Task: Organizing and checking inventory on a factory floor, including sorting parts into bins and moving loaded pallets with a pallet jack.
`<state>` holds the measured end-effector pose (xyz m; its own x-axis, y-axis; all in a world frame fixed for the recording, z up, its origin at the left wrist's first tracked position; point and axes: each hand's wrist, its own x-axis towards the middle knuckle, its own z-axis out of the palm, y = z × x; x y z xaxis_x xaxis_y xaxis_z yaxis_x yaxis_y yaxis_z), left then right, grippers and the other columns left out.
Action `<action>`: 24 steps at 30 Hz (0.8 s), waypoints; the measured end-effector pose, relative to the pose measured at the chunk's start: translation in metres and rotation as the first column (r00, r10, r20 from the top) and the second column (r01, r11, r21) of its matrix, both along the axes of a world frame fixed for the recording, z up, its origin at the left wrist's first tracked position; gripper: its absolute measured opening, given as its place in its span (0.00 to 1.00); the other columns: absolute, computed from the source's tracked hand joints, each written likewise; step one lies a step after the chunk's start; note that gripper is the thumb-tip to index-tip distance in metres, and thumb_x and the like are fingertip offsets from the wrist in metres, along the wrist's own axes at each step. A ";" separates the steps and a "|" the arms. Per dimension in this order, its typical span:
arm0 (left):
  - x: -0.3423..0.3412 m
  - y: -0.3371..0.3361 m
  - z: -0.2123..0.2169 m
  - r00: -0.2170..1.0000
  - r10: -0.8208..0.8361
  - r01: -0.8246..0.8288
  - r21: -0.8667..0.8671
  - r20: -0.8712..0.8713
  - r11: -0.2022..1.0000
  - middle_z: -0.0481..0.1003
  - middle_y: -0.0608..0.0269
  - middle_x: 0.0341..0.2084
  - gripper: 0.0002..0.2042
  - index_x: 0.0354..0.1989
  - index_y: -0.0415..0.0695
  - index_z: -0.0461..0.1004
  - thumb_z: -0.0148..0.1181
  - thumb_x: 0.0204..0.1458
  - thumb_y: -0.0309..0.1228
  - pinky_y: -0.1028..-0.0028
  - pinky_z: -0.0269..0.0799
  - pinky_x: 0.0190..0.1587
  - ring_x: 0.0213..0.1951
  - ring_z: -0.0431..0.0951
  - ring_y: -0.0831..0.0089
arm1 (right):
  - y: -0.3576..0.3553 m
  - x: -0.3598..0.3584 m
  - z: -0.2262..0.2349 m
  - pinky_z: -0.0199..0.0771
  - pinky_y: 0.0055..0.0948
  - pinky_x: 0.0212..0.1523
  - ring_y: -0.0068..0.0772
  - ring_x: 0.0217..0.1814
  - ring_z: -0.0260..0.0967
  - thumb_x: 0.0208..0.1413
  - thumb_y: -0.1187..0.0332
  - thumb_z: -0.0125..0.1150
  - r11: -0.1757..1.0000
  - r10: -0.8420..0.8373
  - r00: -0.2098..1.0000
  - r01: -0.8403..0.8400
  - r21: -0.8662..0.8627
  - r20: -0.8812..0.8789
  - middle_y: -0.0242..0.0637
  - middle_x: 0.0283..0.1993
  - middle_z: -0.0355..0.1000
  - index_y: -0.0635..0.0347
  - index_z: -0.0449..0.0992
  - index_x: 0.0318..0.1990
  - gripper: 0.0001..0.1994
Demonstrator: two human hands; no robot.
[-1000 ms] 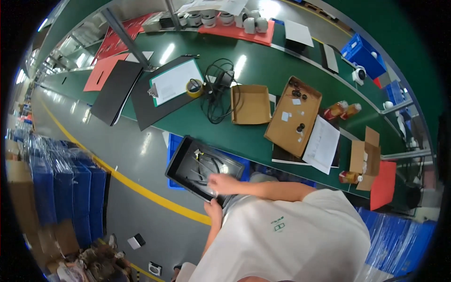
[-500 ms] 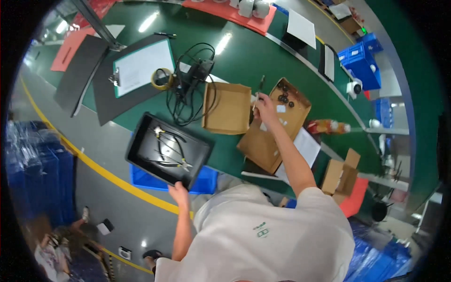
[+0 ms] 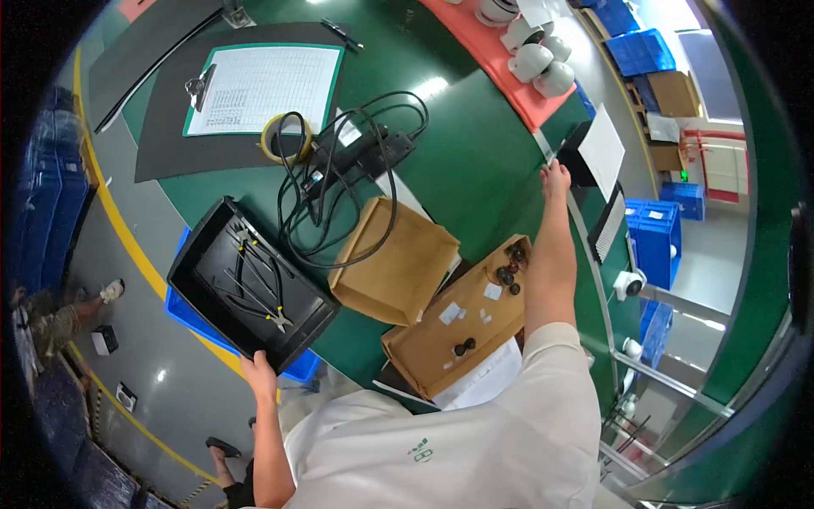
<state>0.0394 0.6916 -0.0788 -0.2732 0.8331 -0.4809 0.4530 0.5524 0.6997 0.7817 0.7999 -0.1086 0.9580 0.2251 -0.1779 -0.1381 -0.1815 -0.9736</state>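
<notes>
My left hand (image 3: 259, 373) grips the near rim of a black plastic tray (image 3: 197, 303), its thumb over the edge. Inside the tray lie several pliers (image 3: 242, 263) with dark handles. Stretched far to the right, my right hand (image 3: 556, 180) is beside a dark box-like stand (image 3: 577, 170) topped by a white sheet. Its fingers are bent together, and anything between them is too small to make out. Under my right forearm is a shallow cardboard tray (image 3: 415, 355) with black round parts (image 3: 506, 275) and small white pieces. An upturned or bare cardboard tray (image 3: 394, 259) sits left of it.
A black cable (image 3: 297, 248) loops around a power adapter (image 3: 373, 157) and a yellow tape roll (image 3: 270, 136). Beyond are a clipboard (image 3: 263, 85) and a pen (image 3: 342, 36). White cameras (image 3: 532, 61) stand on a red mat (image 3: 462, 34). A blue bin (image 3: 303, 366) is under the black tray.
My right hand has left the cardboard tray and reached away to the far right, beside the dark stand. My left hand keeps hold of the black tray. The view has shifted.
</notes>
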 end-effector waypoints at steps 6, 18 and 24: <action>0.001 0.005 0.003 0.998 -0.064 0.063 -0.021 -0.024 0.998 0.72 0.50 0.35 0.16 0.42 0.31 0.66 0.45 0.44 0.25 0.70 0.63 0.44 0.38 0.71 0.61 | -0.045 -0.053 -0.027 0.68 0.22 0.35 0.26 0.34 0.67 0.47 0.70 0.56 0.951 0.089 0.946 0.013 -0.310 0.312 0.36 0.38 0.70 0.65 0.69 0.44 0.16; -0.028 0.013 0.014 0.824 0.026 0.083 -0.166 0.566 0.983 0.69 0.56 0.40 0.22 0.52 0.41 0.58 0.52 0.51 0.37 0.69 0.72 0.30 0.37 0.72 0.68 | -0.281 -0.336 0.084 0.63 0.15 0.22 0.18 0.25 0.65 0.53 0.70 0.51 0.981 0.014 0.995 0.006 -0.196 0.099 0.33 0.29 0.71 0.64 0.70 0.43 0.11; -0.055 0.016 0.002 0.751 -0.205 0.348 -0.113 0.627 0.931 0.68 0.55 0.40 0.31 0.60 0.45 0.47 0.53 0.51 0.40 0.73 0.70 0.32 0.34 0.72 0.69 | -0.363 -0.521 0.093 0.58 0.16 0.19 0.17 0.18 0.59 0.55 0.70 0.50 0.999 0.050 0.999 -0.050 0.007 0.022 0.30 0.22 0.66 0.65 0.70 0.37 0.08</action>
